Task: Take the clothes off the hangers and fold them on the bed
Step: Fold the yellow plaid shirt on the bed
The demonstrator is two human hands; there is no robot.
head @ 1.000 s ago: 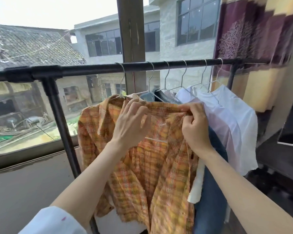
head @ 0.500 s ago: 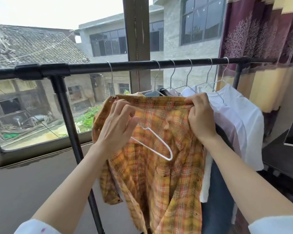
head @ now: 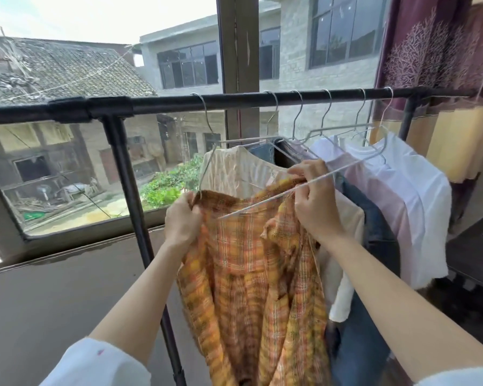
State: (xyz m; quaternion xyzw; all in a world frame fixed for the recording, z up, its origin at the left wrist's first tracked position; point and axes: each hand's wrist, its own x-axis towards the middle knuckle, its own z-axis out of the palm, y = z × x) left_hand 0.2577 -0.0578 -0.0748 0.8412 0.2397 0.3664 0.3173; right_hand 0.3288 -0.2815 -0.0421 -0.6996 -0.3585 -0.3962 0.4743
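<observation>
Daylight from a wide window (head: 67,174) falls on a black clothes rail (head: 234,103) set just inside it. Nearest the camera, two bare forearms in pushed-up white sleeves reach forward. The left hand (head: 182,220) has its fingers curled round the upper left edge of an orange plaid shirt (head: 251,288), bunching the cloth. The right hand (head: 314,203) pinches the shirt's upper right edge together with a thin white wire hanger (head: 276,196), whose straight bar slants from lower left to upper right across the fabric. The shirt hangs limp from both hands, below the rail, in front of the other clothes (its lower part is blurred).

Just behind it a cream top (head: 240,171) hangs on its own hanger, then something of dark blue denim (head: 374,232), then a pale pink garment (head: 354,174) and a white shirt (head: 418,196), all on wire hangers hooked over the rail. A maroon and yellow curtain (head: 441,51) hangs at the right behind the rail. Through the glass stand a grey tiled roof (head: 67,71) and a pale brick building (head: 304,54) with dark windows, green bushes (head: 168,182) below.
</observation>
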